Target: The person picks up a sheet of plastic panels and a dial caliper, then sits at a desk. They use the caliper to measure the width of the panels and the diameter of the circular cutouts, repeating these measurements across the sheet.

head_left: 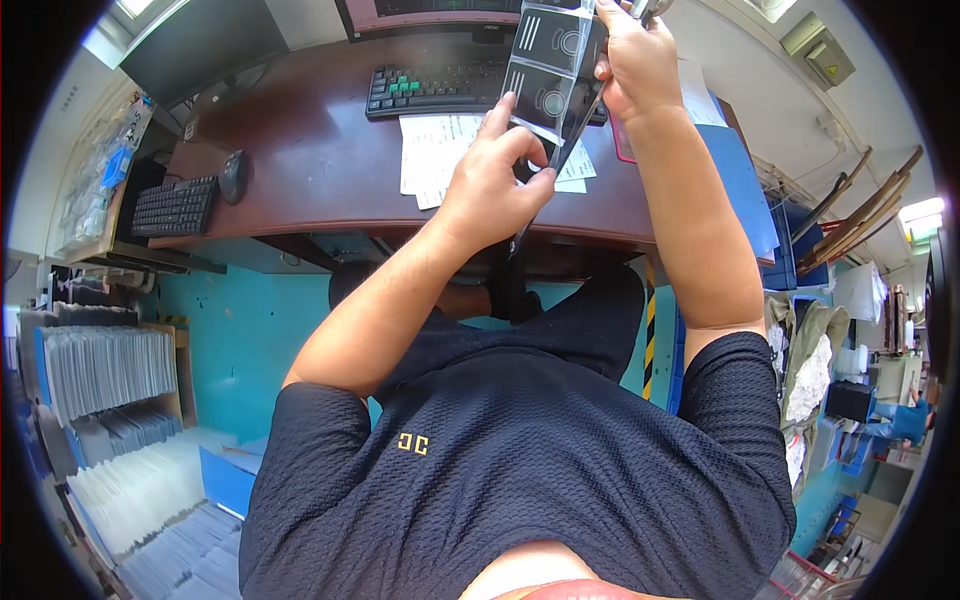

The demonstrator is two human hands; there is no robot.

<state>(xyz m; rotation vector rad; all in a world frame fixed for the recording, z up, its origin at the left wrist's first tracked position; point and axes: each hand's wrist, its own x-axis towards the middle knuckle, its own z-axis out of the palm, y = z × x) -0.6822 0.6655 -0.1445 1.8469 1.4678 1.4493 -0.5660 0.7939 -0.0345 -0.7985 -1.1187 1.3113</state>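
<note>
A glossy dark sheet with clear borders, pale line marks and ring shapes is held up over the far side of the desk. My right hand grips its upper right edge, fingers closed. At the lower end, my left hand pinches the sheet near its corner, index finger on the left edge and thumb by the bottom tip. A small metallic piece shows beside my right fingers at the top rim; its kind is unclear. Behind the sheet lie white papers with writing and a black keyboard.
The brown desk also carries a mouse and a second keyboard. Monitors stand along the back. A blue folder lies at the right edge. Racks of grey sheets stand at lower left.
</note>
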